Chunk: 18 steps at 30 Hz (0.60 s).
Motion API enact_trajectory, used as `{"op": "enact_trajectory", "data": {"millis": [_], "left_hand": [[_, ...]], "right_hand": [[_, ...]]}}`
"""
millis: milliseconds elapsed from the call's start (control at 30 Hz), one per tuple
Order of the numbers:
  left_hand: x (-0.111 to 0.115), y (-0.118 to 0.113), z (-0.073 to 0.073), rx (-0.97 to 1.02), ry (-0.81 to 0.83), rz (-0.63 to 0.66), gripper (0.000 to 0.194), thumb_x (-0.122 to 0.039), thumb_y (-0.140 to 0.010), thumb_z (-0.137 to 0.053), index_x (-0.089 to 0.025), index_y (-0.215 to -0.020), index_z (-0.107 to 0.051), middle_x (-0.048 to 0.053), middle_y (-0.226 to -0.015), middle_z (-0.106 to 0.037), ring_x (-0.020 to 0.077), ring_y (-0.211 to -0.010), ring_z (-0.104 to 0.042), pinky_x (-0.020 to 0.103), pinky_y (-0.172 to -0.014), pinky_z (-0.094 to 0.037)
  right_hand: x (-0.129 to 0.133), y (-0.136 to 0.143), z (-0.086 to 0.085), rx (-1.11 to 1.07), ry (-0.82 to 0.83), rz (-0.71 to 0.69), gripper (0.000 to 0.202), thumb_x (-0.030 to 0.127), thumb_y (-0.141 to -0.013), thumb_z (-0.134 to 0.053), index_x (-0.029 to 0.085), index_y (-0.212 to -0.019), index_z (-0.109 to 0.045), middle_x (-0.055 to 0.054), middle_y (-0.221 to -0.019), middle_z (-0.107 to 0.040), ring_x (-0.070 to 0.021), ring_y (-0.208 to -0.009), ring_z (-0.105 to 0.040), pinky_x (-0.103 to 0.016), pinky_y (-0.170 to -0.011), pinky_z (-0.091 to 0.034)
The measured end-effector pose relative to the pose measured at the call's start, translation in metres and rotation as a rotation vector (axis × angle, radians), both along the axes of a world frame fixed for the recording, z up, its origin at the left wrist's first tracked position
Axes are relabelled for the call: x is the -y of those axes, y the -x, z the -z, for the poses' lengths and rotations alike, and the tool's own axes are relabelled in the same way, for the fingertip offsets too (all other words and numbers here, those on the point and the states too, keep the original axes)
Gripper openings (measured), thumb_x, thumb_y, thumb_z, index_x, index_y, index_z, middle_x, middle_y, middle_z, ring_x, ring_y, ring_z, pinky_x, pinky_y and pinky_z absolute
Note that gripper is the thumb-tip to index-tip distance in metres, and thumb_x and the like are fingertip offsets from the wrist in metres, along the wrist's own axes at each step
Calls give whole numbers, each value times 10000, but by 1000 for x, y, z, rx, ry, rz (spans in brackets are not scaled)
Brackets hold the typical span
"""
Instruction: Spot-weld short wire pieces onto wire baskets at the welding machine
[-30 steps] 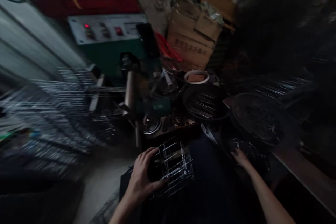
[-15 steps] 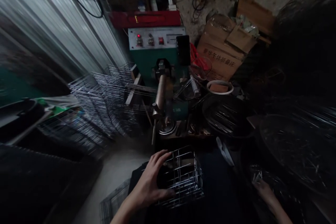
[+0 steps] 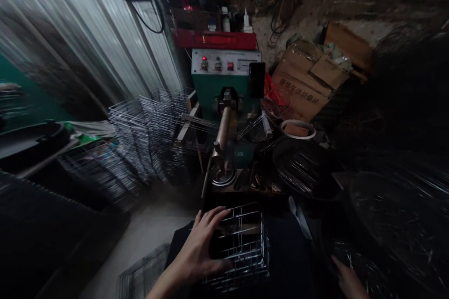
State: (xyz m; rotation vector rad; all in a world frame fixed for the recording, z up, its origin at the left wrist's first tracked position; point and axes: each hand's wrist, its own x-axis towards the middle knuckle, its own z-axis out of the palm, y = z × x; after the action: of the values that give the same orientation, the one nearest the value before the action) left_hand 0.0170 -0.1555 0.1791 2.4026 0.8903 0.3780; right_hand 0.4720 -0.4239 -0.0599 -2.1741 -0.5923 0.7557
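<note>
My left hand (image 3: 198, 254) is curved around the left side of a small wire basket (image 3: 262, 238), with its thumb low on the wires and its fingers over the far edge. The basket rests at the bottom middle, on dark cloth. At the lower right my right hand (image 3: 347, 280) reaches into a dark container (image 3: 326, 238) with short shiny metal pieces (image 3: 350, 258). Dimness and blur hide its fingertips, so whether they pinch anything does not show.
A green machine (image 3: 206, 86) with a metal arm (image 3: 223, 131) stands ahead. Stacked wire racks (image 3: 140, 131) are at left. Right of the machine are a cardboard box (image 3: 298, 79), a round pan of metal rods (image 3: 305, 168) and a large dark basin (image 3: 393, 224).
The view has tilted up and shifted left, so the surroundings sit lower and further right. My left hand stays on the basket. My right hand has moved lower in the picture, near the metal pieces.
</note>
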Motion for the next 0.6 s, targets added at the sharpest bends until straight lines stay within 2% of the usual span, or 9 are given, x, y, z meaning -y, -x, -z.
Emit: {"op": "enact_trajectory", "data": {"millis": [100, 167, 300, 467, 533, 600], "left_hand": [[0, 6, 6, -3, -32, -9, 986, -510, -644, -812, -344, -1504, -360, 145, -1520, -448, 423, -1369, -458, 747, -1141, -227], [-1, 10, 14, 13, -68, -9, 993, -485, -642, -814, -360, -1510, -349, 136, -1524, -449, 426, -1363, -465, 726, -1128, -288], [-6, 14, 24, 62, -105, -10, 1007, -428, -624, -826, -385, -1508, -346, 107, -1528, -450, 409, -1365, -461, 619, -1092, -428], [-10, 14, 22, 83, -99, 14, 1030, -422, -603, -832, -387, -1511, -348, 100, -1513, -473, 411, -1327, -493, 572, -1043, -492], [-9, 13, 20, 79, -107, 18, 1015, -405, -600, -823, -388, -1503, -360, 93, -1492, -498, 413, -1315, -502, 577, -1041, -486], [-8, 12, 20, 78, -118, 11, 992, -394, -599, -811, -383, -1490, -373, 88, -1459, -527, 410, -1295, -515, 578, -1039, -480]], "right_hand": [[3, 3, -1, -63, 14, 215, 197, 352, -503, -666, 325, -698, -649, -56, -764, -745, -403, -1019, -702, -480, -824, -611], [12, 5, 1, -191, -43, 296, 255, 456, -524, -709, 307, -725, -658, -66, -738, -739, -404, -945, -723, -476, -764, -618], [25, 17, 6, -394, -198, 353, 380, 586, -538, -728, 270, -741, -678, -72, -699, -719, -363, -819, -742, -426, -701, -613], [24, 16, -4, -214, -126, 387, 391, 614, -540, -674, 282, -745, -640, -43, -600, -665, -301, -572, -696, -373, -477, -544], [23, 14, -10, -183, -135, 404, 384, 598, -544, -693, 271, -738, -634, -50, -632, -685, -283, -560, -688, -357, -472, -536], [23, 16, -13, -269, -166, 398, 387, 581, -539, -737, 260, -737, -649, -54, -640, -689, -279, -579, -692, -356, -499, -547]]}}
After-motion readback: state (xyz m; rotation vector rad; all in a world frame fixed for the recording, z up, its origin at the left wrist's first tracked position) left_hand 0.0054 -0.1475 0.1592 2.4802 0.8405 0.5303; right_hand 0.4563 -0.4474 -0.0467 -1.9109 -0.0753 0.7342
